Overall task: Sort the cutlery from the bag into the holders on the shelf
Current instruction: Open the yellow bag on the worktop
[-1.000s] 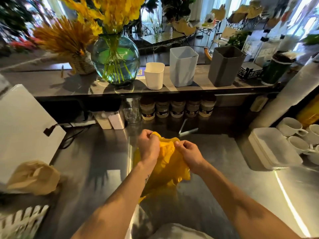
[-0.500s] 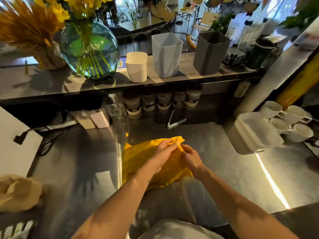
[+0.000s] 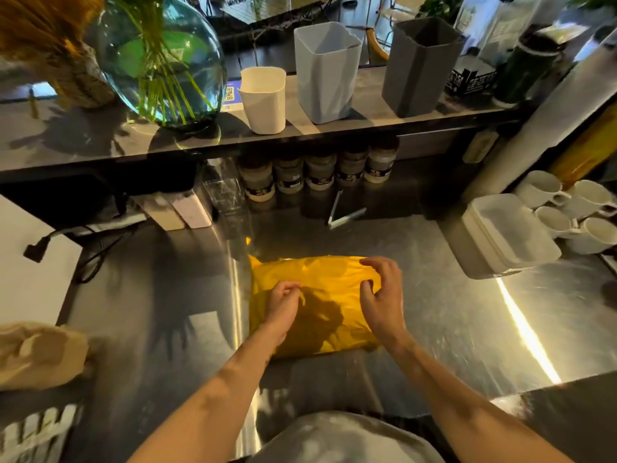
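A yellow bag point(image 3: 320, 282) lies flat on the steel counter point(image 3: 450, 322), its contents hidden. My left hand point(image 3: 283, 304) hovers over the bag's left part with loosely curled fingers and holds nothing; its shadow falls on the bag. Over the bag's right end, my right hand point(image 3: 380, 292) curves its spread fingers, the tips touching the plastic. On the shelf point(image 3: 367, 123) stand three holders: a small white one point(image 3: 262, 98), a light grey one point(image 3: 325, 71) and a dark grey one point(image 3: 417, 65). No cutlery shows.
A round glass vase point(image 3: 160, 61) with stems stands left on the shelf. Several jars point(image 3: 317, 172) line up under it. White stacked trays point(image 3: 510, 235) and cups point(image 3: 567, 208) sit at the right. A tan paper bag point(image 3: 40, 355) and a black cable point(image 3: 83, 255) lie left.
The bag, held bunched up above the counter a second ago, now lies flat on it. Both hands have loosened and moved apart over it.
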A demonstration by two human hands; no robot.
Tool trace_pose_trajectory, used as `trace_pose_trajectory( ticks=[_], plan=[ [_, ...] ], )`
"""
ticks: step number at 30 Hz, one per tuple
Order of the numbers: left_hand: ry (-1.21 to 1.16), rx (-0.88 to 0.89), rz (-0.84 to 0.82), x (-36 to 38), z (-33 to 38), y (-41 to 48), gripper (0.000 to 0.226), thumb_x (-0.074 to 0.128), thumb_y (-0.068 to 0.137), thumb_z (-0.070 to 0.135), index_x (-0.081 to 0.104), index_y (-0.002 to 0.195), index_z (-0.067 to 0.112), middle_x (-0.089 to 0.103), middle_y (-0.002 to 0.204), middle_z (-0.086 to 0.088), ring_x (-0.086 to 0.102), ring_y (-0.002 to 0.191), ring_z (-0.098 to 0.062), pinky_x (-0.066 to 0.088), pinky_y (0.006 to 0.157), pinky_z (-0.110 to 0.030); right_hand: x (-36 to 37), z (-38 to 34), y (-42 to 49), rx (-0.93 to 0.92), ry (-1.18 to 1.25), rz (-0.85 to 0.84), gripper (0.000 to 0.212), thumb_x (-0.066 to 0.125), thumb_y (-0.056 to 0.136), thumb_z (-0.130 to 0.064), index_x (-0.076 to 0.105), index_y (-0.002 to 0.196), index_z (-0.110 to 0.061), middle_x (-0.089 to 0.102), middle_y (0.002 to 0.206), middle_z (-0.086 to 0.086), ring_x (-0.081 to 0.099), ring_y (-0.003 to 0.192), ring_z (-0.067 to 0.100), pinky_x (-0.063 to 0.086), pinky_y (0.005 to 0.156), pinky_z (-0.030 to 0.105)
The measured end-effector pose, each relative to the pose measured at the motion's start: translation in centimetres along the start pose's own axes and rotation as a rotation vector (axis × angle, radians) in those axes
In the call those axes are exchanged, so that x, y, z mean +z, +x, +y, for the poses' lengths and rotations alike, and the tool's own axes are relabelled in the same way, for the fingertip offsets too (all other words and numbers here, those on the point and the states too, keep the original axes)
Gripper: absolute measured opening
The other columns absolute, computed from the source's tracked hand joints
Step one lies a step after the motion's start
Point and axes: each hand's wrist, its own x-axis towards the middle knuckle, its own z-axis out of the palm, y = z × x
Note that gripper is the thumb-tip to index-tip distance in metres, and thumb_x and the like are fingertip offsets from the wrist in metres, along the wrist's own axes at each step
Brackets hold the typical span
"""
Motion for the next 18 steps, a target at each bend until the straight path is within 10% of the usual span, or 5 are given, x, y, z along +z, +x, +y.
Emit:
trace_pose_trajectory(
  ticks=[5,11,18],
  plan=[
    [0.064,0.001,0.167,-2.2,-1.4,0.5,0.016,0.057,0.098,0.013,0.062,0.104,0.027,0.065,0.118,-0.010,0.059,0.094,-0.019,0.045,0.073,-0.026,3.5,0.8,0.0,0.083,-0.059,-0.434,0.037,0.064,0.093,-0.009,0.062,0.125,-0.029,0.056,0.133,-0.007,0.050,0.123,0.012,0.043,0.104,0.028],
    [0.318,-0.085,0.252,-3.5,-2.3,1.4,0.031,0.067,0.093,0.022,0.061,0.123,0.027,0.045,0.135,-0.008,0.045,0.126,-0.030,0.042,0.103,-0.040,7.5,2.3,-0.8,0.084,-0.342,-0.854,0.070,0.071,0.085,-0.009,0.045,0.150,-0.011,0.039,0.157,0.010,0.032,0.147,0.028,0.026,0.118,0.027],
    [0.381,-0.141,0.238,-3.7,-3.1,1.8,0.060,0.064,0.094,0.034,0.034,0.145,0.023,0.035,0.146,-0.011,0.038,0.134,-0.036,0.033,0.111,-0.050,8.6,2.7,-1.2,-0.007,-0.524,-0.906,0.080,0.074,0.087,-0.023,0.035,0.156,-0.017,0.025,0.166,0.006,0.024,0.153,0.028,0.024,0.122,0.035]
  ],
)
